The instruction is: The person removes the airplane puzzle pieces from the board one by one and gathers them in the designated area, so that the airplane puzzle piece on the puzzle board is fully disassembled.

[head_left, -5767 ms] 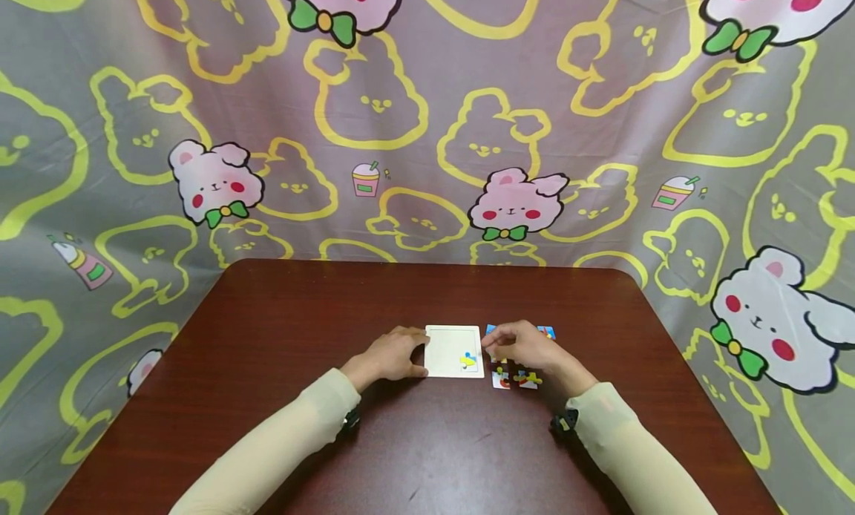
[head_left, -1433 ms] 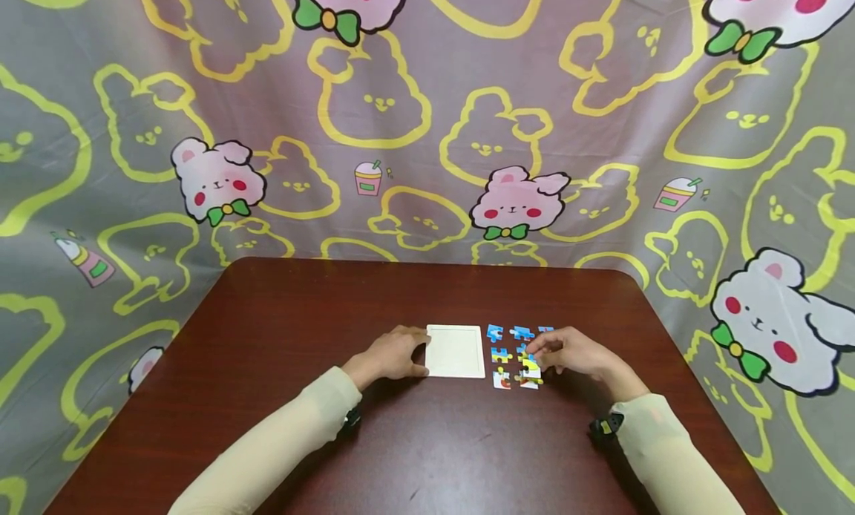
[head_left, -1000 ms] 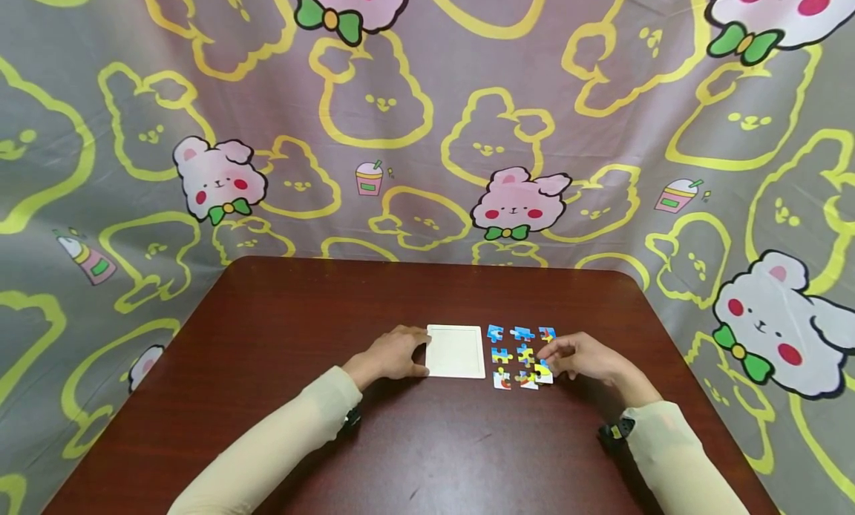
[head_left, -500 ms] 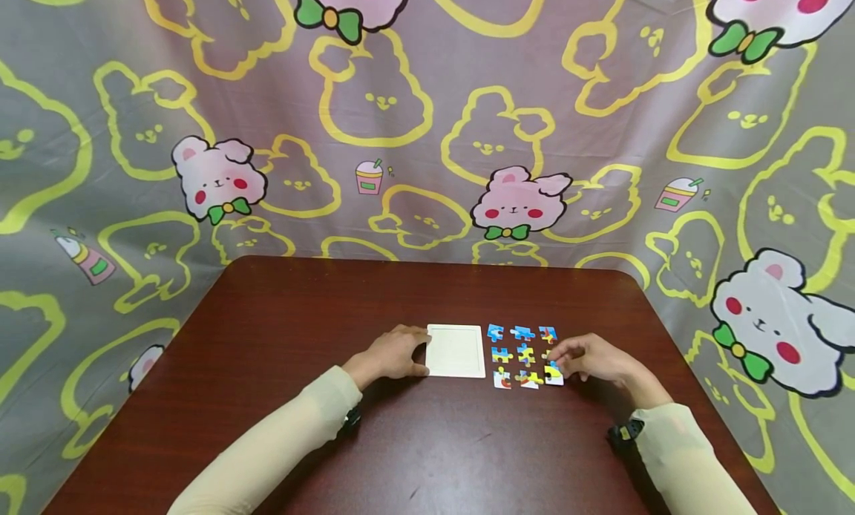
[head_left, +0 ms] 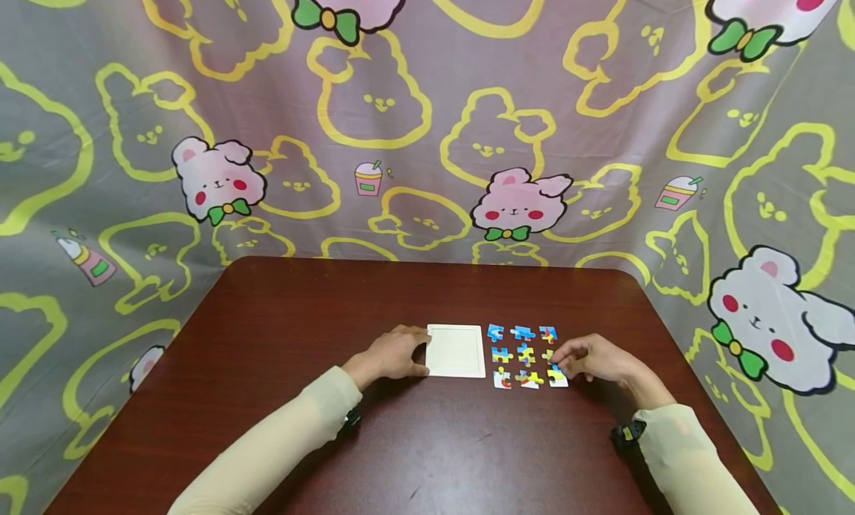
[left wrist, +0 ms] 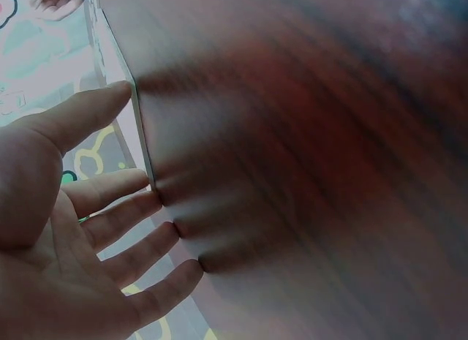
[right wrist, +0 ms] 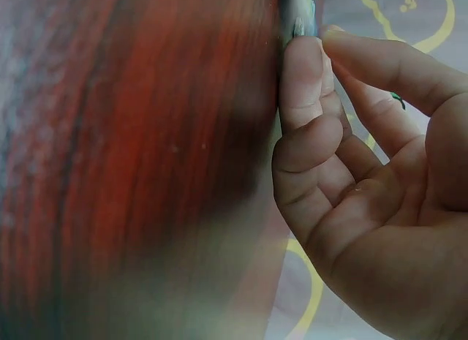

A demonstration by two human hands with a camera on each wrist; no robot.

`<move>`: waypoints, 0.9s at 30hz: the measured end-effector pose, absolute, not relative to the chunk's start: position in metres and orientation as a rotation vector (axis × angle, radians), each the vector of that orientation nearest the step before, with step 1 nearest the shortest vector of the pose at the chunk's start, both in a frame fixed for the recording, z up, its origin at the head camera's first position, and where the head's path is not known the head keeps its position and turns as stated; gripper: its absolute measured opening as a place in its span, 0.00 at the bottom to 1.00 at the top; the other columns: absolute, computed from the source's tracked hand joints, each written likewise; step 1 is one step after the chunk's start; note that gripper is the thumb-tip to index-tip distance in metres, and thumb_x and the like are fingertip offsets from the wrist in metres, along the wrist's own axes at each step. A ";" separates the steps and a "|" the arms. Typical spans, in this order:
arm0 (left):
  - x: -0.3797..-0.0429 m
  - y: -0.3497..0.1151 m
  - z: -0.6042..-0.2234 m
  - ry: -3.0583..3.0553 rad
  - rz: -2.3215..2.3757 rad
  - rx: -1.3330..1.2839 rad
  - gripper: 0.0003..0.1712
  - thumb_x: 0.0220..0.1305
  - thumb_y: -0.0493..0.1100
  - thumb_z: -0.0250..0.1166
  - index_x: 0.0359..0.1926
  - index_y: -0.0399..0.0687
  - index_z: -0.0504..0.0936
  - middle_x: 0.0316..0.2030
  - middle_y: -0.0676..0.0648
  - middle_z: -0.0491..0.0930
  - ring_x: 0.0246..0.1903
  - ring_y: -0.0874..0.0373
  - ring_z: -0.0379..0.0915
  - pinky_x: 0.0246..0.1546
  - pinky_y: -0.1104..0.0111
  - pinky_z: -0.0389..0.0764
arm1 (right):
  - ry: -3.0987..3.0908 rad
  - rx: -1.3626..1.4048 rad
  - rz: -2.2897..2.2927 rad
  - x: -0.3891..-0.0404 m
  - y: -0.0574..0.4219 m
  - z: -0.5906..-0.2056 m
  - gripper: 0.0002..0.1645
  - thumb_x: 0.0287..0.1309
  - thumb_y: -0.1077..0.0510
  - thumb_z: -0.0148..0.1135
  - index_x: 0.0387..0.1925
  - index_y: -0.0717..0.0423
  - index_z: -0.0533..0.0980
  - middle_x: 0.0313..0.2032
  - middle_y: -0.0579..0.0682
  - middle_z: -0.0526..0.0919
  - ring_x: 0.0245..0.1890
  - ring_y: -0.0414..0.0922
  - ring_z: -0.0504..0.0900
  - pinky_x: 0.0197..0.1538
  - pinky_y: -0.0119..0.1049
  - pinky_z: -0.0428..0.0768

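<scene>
A square cream puzzle tray lies flat mid-table, with a raised rim. My left hand is at its left side, thumb and index fingertips touching the edge; in the left wrist view the fingers are spread and nearly straight, the lower ones resting on the tabletop. My right hand pinches a yellow, blue and white jigsaw piece at the near right corner of the group of pieces. The right wrist view shows thumb and curled fingers meeting at the piece's edge, most of the piece hidden there.
Several jigsaw pieces lie apart in rows right of the tray, among them a blue one, a yellow and blue one and a white and red one. A patterned cloth hangs around the dark brown table.
The jigsaw piece that lay in the tray's near right corner has moved out to the right, over the other pieces, with my right hand. My left hand has stayed at the tray.
</scene>
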State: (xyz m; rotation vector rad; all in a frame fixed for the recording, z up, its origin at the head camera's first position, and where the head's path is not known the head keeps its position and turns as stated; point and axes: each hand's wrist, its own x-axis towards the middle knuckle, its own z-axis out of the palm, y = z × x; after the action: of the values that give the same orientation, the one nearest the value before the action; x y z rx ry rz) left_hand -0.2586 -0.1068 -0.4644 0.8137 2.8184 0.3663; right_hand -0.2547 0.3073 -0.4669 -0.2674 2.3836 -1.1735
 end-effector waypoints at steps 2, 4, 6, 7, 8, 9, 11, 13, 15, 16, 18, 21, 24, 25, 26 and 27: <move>-0.259 -0.107 -0.465 2.819 0.368 0.816 0.37 0.57 0.55 0.73 0.65 0.46 0.76 0.68 0.44 0.72 0.67 0.43 0.67 0.61 0.48 0.76 | 2.380 -0.261 -1.179 -0.255 0.308 -0.467 0.13 0.60 0.67 0.61 0.47 0.62 0.83 0.35 0.54 0.87 0.31 0.47 0.82 0.26 0.36 0.75; -0.259 -0.107 -0.465 2.818 0.365 0.818 0.37 0.57 0.55 0.73 0.65 0.46 0.76 0.68 0.44 0.72 0.67 0.43 0.67 0.61 0.48 0.76 | 2.378 -0.264 -1.184 -0.256 0.308 -0.467 0.14 0.60 0.67 0.61 0.47 0.63 0.83 0.36 0.55 0.87 0.32 0.47 0.82 0.26 0.36 0.75; -0.259 -0.107 -0.466 2.819 0.368 0.817 0.37 0.57 0.55 0.73 0.65 0.46 0.76 0.68 0.44 0.72 0.67 0.43 0.67 0.61 0.48 0.75 | 2.380 -0.262 -1.182 -0.256 0.308 -0.468 0.13 0.60 0.67 0.61 0.47 0.63 0.83 0.36 0.55 0.87 0.32 0.48 0.82 0.26 0.36 0.75; -0.259 -0.107 -0.466 2.818 0.369 0.815 0.37 0.57 0.55 0.73 0.65 0.46 0.76 0.69 0.45 0.72 0.68 0.43 0.67 0.61 0.48 0.75 | 2.382 -0.258 -1.181 -0.256 0.308 -0.468 0.13 0.60 0.67 0.61 0.47 0.63 0.83 0.36 0.55 0.87 0.32 0.48 0.82 0.26 0.36 0.75; -0.259 -0.107 -0.466 2.820 0.367 0.818 0.37 0.57 0.55 0.73 0.65 0.46 0.76 0.69 0.45 0.72 0.67 0.43 0.67 0.61 0.48 0.75 | 2.384 -0.255 -1.178 -0.256 0.308 -0.468 0.13 0.60 0.67 0.61 0.47 0.62 0.83 0.36 0.55 0.87 0.32 0.48 0.82 0.26 0.36 0.75; -0.260 -0.107 -0.466 2.820 0.366 0.816 0.37 0.57 0.55 0.73 0.65 0.46 0.76 0.69 0.45 0.72 0.68 0.43 0.67 0.62 0.49 0.75 | 2.387 -0.253 -1.175 -0.256 0.307 -0.468 0.13 0.60 0.67 0.61 0.46 0.62 0.83 0.36 0.55 0.87 0.32 0.48 0.82 0.27 0.36 0.75; -0.260 -0.107 -0.466 2.819 0.367 0.816 0.37 0.58 0.55 0.73 0.65 0.47 0.76 0.69 0.45 0.72 0.68 0.44 0.67 0.62 0.49 0.74 | 2.393 -0.247 -1.169 -0.256 0.307 -0.468 0.13 0.60 0.66 0.61 0.46 0.62 0.83 0.36 0.54 0.87 0.31 0.47 0.81 0.27 0.36 0.75; -0.260 -0.108 -0.466 2.815 0.365 0.819 0.37 0.58 0.55 0.73 0.65 0.46 0.76 0.68 0.44 0.72 0.67 0.43 0.67 0.63 0.50 0.74 | 2.398 -0.238 -1.164 -0.256 0.306 -0.467 0.12 0.61 0.65 0.62 0.46 0.62 0.83 0.36 0.54 0.87 0.31 0.47 0.81 0.27 0.37 0.75; -0.260 -0.109 -0.466 2.808 0.373 0.822 0.37 0.58 0.54 0.73 0.65 0.46 0.76 0.68 0.44 0.72 0.68 0.43 0.67 0.63 0.50 0.74 | 2.406 -0.233 -1.155 -0.255 0.304 -0.466 0.12 0.61 0.63 0.63 0.46 0.61 0.83 0.37 0.53 0.87 0.31 0.47 0.81 0.27 0.37 0.76; -0.260 -0.109 -0.466 2.805 0.380 0.827 0.36 0.58 0.54 0.73 0.65 0.45 0.76 0.68 0.44 0.72 0.67 0.42 0.67 0.63 0.50 0.74 | 2.411 -0.228 -1.152 -0.256 0.303 -0.466 0.11 0.62 0.62 0.63 0.45 0.60 0.83 0.36 0.53 0.87 0.31 0.47 0.81 0.28 0.37 0.76; -0.260 -0.110 -0.466 2.799 0.391 0.837 0.36 0.59 0.53 0.72 0.65 0.45 0.76 0.68 0.43 0.72 0.67 0.42 0.67 0.65 0.51 0.73 | 2.427 -0.219 -1.141 -0.256 0.301 -0.465 0.11 0.62 0.60 0.64 0.45 0.59 0.83 0.36 0.52 0.87 0.32 0.47 0.81 0.28 0.38 0.76; -0.261 -0.113 -0.465 2.799 0.416 0.858 0.34 0.61 0.51 0.71 0.65 0.42 0.76 0.67 0.42 0.73 0.67 0.41 0.68 0.66 0.52 0.71 | 2.448 -0.207 -1.136 -0.257 0.298 -0.463 0.10 0.63 0.59 0.64 0.44 0.58 0.84 0.34 0.51 0.86 0.32 0.47 0.81 0.29 0.39 0.76; -0.262 -0.115 -0.464 2.814 0.440 0.877 0.33 0.62 0.50 0.70 0.65 0.40 0.75 0.65 0.41 0.75 0.65 0.42 0.70 0.67 0.54 0.71 | 2.473 -0.226 -1.134 -0.259 0.296 -0.461 0.11 0.64 0.59 0.62 0.44 0.59 0.83 0.35 0.53 0.86 0.32 0.46 0.82 0.29 0.40 0.77; -0.263 -0.117 -0.463 2.821 0.447 0.878 0.33 0.63 0.50 0.69 0.65 0.40 0.75 0.64 0.41 0.76 0.65 0.42 0.71 0.66 0.54 0.72 | 2.480 -0.226 -1.135 -0.259 0.295 -0.460 0.11 0.65 0.59 0.61 0.44 0.59 0.83 0.35 0.53 0.86 0.32 0.46 0.82 0.29 0.40 0.77; -0.263 -0.117 -0.461 2.825 0.459 0.876 0.32 0.63 0.49 0.69 0.65 0.40 0.76 0.64 0.40 0.77 0.64 0.42 0.72 0.66 0.53 0.72 | 2.490 -0.229 -1.131 -0.260 0.294 -0.459 0.11 0.65 0.59 0.61 0.44 0.59 0.83 0.35 0.53 0.86 0.32 0.46 0.82 0.29 0.40 0.77; -0.263 -0.118 -0.459 2.829 0.474 0.871 0.32 0.64 0.49 0.69 0.64 0.40 0.76 0.63 0.40 0.77 0.64 0.42 0.72 0.65 0.53 0.73 | 2.504 -0.233 -1.124 -0.261 0.294 -0.458 0.11 0.66 0.58 0.61 0.44 0.59 0.83 0.35 0.54 0.87 0.32 0.46 0.82 0.29 0.40 0.77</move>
State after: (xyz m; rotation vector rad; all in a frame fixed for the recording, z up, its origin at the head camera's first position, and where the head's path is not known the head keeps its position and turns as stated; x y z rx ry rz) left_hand -0.2634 -0.1183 -0.4594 0.8706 2.8292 0.4735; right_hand -0.2608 0.2936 -0.4579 -0.2330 2.5036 -1.1236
